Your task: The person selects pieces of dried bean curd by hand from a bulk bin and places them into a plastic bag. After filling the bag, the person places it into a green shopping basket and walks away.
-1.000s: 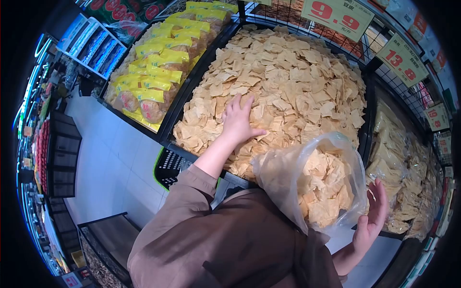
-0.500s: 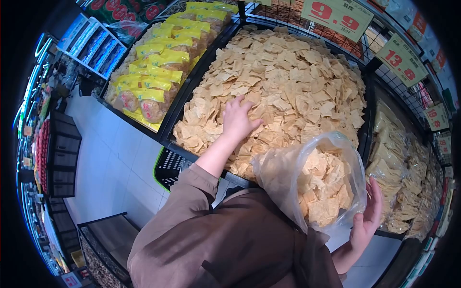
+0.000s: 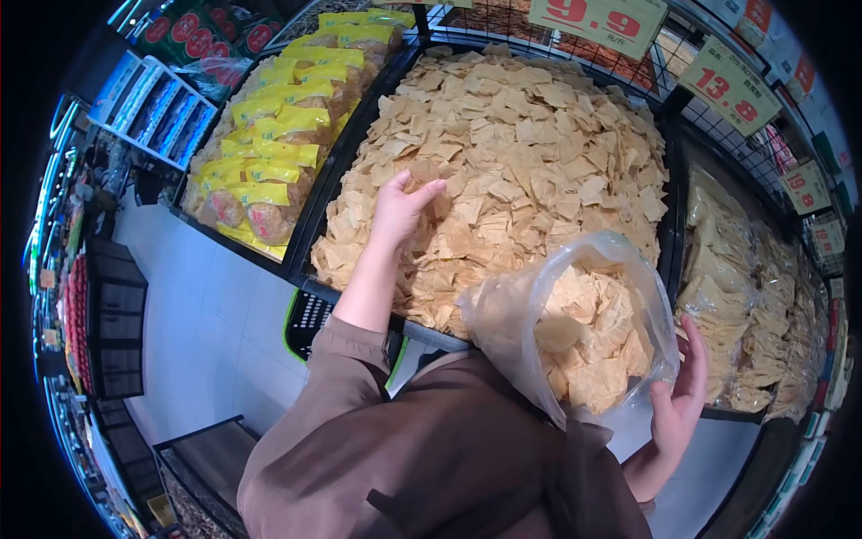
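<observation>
A broad heap of pale yellow dried tofu skin pieces point(image 3: 530, 144) fills the black bin before me. Over the heap's near left part, my left hand point(image 3: 400, 211) is closed with thumb and fingers around some thin pieces, partly hidden by the hand. A clear plastic bag point(image 3: 503, 305) leans over the bin's front edge, its mouth wide and facing up. Inside it lie many tofu skin pieces point(image 3: 597, 332). My right hand point(image 3: 675, 404) grips the bag's rim at the right, fingers outside and partly hidden behind the plastic.
Yellow-labelled packets point(image 3: 269, 171) fill the bin to the left. Bagged folded sheets point(image 3: 718, 269) lie in the right bin. Price signs point(image 3: 732, 85) hang on a wire rack behind. A black, green-rimmed basket point(image 3: 307, 323) stands below the front edge.
My left hand has moved left from flat on the heap and turned, its fingers closing around pieces. My right hand and the bag stay together; the view has shifted slightly.
</observation>
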Demonstrator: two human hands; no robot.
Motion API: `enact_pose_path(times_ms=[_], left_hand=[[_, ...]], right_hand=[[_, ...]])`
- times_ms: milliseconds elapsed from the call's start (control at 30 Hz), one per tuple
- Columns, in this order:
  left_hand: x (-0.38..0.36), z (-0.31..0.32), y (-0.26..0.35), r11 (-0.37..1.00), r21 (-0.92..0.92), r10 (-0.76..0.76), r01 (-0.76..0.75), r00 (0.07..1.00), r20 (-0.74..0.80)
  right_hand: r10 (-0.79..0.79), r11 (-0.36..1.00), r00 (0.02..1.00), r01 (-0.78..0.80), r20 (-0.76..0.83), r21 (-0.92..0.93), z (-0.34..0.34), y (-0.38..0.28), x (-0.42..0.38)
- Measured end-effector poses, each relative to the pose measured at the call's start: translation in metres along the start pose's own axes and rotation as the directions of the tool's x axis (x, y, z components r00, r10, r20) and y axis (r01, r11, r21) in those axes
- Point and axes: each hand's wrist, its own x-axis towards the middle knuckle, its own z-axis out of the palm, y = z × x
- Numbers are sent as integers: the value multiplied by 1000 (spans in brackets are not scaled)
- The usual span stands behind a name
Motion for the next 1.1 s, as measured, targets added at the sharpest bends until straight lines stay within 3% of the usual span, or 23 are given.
enact_pose_path(times_ms=[33, 100, 167, 233, 300, 367, 400, 467, 567, 600, 667, 700, 800, 833, 900, 1033, 1100], left_hand=[[-7, 10, 17, 987, -156, -36, 40, 999, 25], [-23, 29, 52, 975, -214, 92, -52, 979, 183], [-39, 48, 82, 943, -245, 309, -225, 866, 394], [-56, 74, 112, 879, -281, 473, -385, 629, 617], [-71, 96, 133, 815, -168, 423, -555, 370, 828], [-82, 119, 132, 711, -158, 343, -685, 142, 928], [-91, 127, 128, 708, -152, 343, -690, 148, 928], [-106, 134, 121, 430, -46, 228, -902, 60, 972], [-102, 132, 126, 495, -139, 321, -858, 31, 947], [-94, 130, 129, 493, -139, 318, -859, 30, 948], [-60, 120, 138, 780, -122, 431, -614, 385, 816], [-33, 115, 127, 686, 18, 494, -728, 484, 722], [28, 102, 79, 605, 572, 121, -554, 774, 622], [36, 102, 58, 602, 570, 129, -560, 772, 622], [48, 109, 21, 157, 813, 132, -561, 827, 546], [64, 123, -10, 253, 868, 100, -427, 904, 415], [60, 131, -14, 153, 901, 5, -406, 912, 410]], right_hand=[[57, 997, 998, -58, 20, 48, 0, -1, 1], [45, 995, 999, -46, 9, 90, -4, 3, 0], [204, 960, 978, -210, 54, 184, 2, -9, 0], [210, 955, 977, -210, 21, 210, 4, -9, 1], [219, 932, 976, -212, 9, 294, 1, -7, 0], [216, 932, 975, -194, -40, 305, 4, -14, 1], [218, 932, 971, -179, -93, 317, 6, -17, 2], [209, 937, 974, -172, -93, 303, 4, -16, 0], [203, 941, 974, -166, -101, 294, 0, -11, -5], [202, 940, 974, -163, -102, 300, -1, -9, -6], [203, 937, 973, -161, -107, 310, -1, -6, -8], [197, 931, 976, -155, -97, 331, -1, -4, -8], [193, 921, 978, -154, -75, 359, -1, -5, -8], [203, 915, 977, -167, -62, 367, 0, -7, -6], [196, 913, 979, -162, -55, 373, 2, -8, -4], [197, 915, 980, -169, -39, 367, 4, -12, -3], [195, 919, 980, -168, -41, 356, 3, -12, -3]])
